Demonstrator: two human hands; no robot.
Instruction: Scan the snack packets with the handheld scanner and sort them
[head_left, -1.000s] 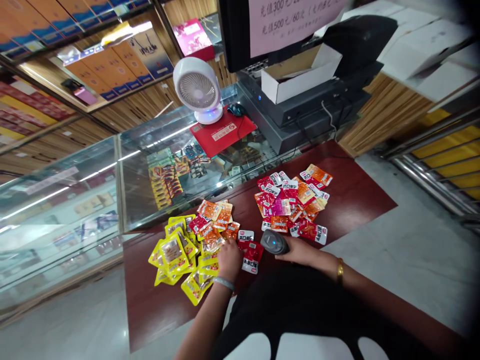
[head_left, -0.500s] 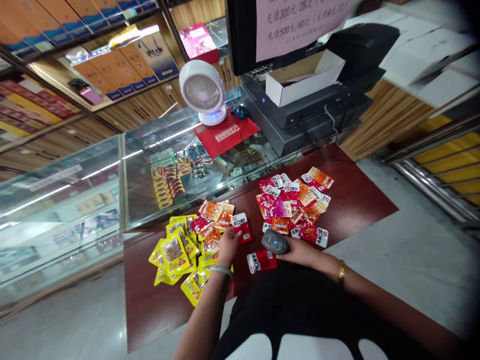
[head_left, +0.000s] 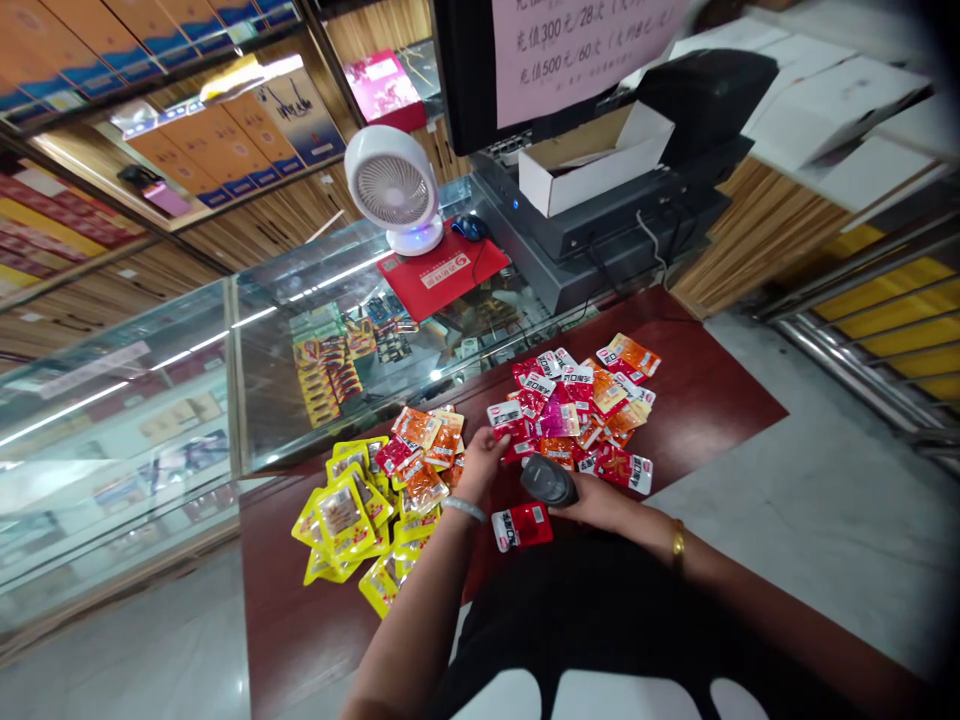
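Beyond the shirt (head_left: pixel 555 600), a flat, glossy sachet (head_left: pixel 523 527) lies on the smooth tabletop (head_left: pixel 281 610); farther, the right hand (head_left: pixel 589 500) clasps a rounded scanner (head_left: pixel 546 480), and the left hand (head_left: pixel 481 465) pinches a white-topped packet (head_left: pixel 504 413) at the edge of a shiny heap (head_left: pixel 559 418).

Round-headed white plastic fan (head_left: pixel 394 188) stood near dark computer mouse (head_left: pixel 470 228); open white cardboard box (head_left: pixel 589 182) rested on dark-grey boxy machine (head_left: pixel 559 228)

Tabletop (head_left: pixel 281 640) open at near-left corner and right end. Yellow packets (head_left: pixel 343 515) block left of middle, red-orange heap (head_left: pixel 559 418) toward back edge. Left hand (head_left: pixel 482 462) plugs the gap; scanner (head_left: pixel 547 482), loose red packet (head_left: pixel 525 526) obstruct its right.
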